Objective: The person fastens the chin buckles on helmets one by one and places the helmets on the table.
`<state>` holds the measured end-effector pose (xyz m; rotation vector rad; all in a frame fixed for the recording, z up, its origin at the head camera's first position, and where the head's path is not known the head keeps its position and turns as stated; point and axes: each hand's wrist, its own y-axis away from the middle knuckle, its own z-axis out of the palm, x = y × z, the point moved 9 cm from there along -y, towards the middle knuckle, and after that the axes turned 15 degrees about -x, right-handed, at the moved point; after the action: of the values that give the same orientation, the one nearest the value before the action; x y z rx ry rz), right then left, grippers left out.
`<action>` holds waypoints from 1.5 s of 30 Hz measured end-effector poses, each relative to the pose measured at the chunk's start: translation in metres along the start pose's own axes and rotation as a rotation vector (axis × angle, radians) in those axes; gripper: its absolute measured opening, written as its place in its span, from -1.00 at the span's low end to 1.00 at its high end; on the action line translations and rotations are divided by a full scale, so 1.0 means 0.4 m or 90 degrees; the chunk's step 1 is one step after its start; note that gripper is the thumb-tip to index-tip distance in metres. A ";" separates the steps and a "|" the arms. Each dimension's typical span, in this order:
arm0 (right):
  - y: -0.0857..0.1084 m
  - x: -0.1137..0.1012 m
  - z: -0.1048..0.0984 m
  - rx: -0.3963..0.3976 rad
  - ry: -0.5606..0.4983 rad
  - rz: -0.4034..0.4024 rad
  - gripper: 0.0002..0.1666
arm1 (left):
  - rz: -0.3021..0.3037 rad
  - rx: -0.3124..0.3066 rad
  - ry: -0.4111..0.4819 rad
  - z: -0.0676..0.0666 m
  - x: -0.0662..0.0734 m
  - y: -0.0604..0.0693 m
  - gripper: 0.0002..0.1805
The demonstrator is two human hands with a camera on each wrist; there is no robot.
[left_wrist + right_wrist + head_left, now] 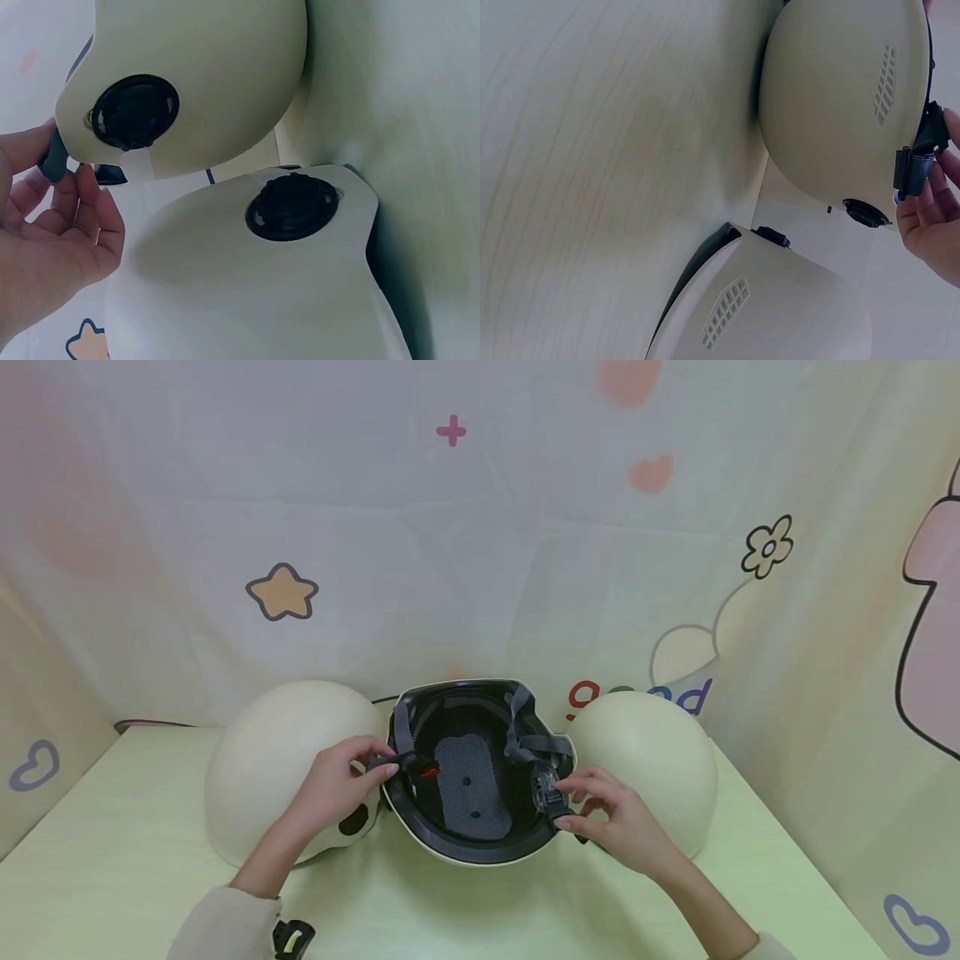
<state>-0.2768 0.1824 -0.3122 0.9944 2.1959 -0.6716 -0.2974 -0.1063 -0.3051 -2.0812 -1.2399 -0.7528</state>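
Note:
A cream helmet (459, 860) lies upside down in the middle of the table, its black padded inside (468, 777) facing up. My left hand (337, 785) pinches the dark chin strap (402, 762) at its left rim, close to a small red-marked piece (430, 772). In the left wrist view, thumb and fingers grip that strap (54, 157) beside the shell. At the opposite rim, my right hand (618, 814) holds the other strap's end by a clear and black buckle (546, 789). This buckle (913, 171) hangs outside the shell in the right wrist view. The two strap ends are apart.
Cream helmets stand dome up on either side, one at left (288, 760) and one at right (652, 760). Round black discs (292, 206) and vent slots (726, 311) show on the shells. Behind the pale table (105, 860) hangs a printed curtain (420, 568).

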 end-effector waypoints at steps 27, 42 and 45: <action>0.000 0.006 0.022 -0.054 -0.009 0.022 -0.60 | 0.015 -0.109 0.068 0.009 -0.029 0.012 -0.53; 0.001 0.014 0.031 -0.082 -0.042 0.013 -0.60 | 0.043 -0.065 -0.001 0.012 -0.021 0.008 -0.70; 0.001 0.017 0.033 -0.087 -0.049 0.016 -0.58 | 0.059 -0.035 -0.020 0.006 -0.011 0.010 -0.74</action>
<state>-0.2755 0.1770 -0.3259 0.9098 2.1278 -0.5321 -0.2954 -0.1086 -0.3105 -2.1874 -1.1420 -0.7226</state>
